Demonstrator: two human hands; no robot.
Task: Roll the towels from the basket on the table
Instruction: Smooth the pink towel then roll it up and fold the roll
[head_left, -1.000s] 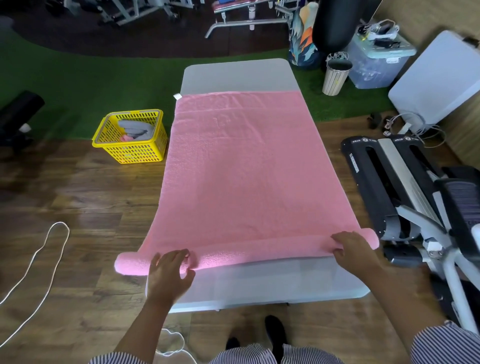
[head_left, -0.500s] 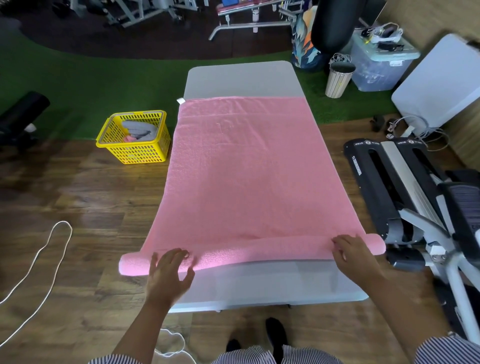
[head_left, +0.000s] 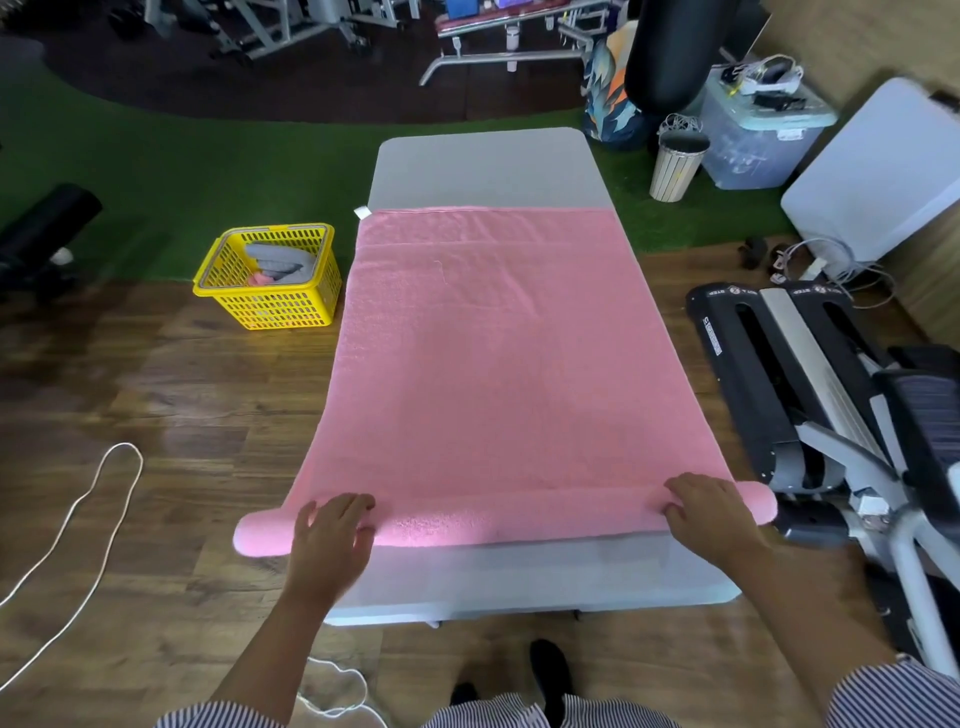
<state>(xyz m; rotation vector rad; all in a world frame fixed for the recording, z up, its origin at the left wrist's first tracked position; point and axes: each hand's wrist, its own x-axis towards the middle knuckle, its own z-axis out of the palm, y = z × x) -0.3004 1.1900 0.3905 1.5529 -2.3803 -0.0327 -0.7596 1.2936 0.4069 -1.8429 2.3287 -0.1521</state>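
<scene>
Even, soft indoor light fills the room, moderately bright. The pink towel (head_left: 493, 358) is the best-lit surface, with a paler sheen along its rolled near edge. Beyond the towel, the far gym area falls into dimness. Left of the towel, the wooden floor (head_left: 171, 415) carries dull, smeared reflections and the left border of the view darkens. Shadows are faint, a thin one showing under the towel's roll on the grey table (head_left: 519, 577). Wide-angle distortion bows the table's sides outward. The whole view is slightly soft, and things to the right of the towel are smeared.
</scene>
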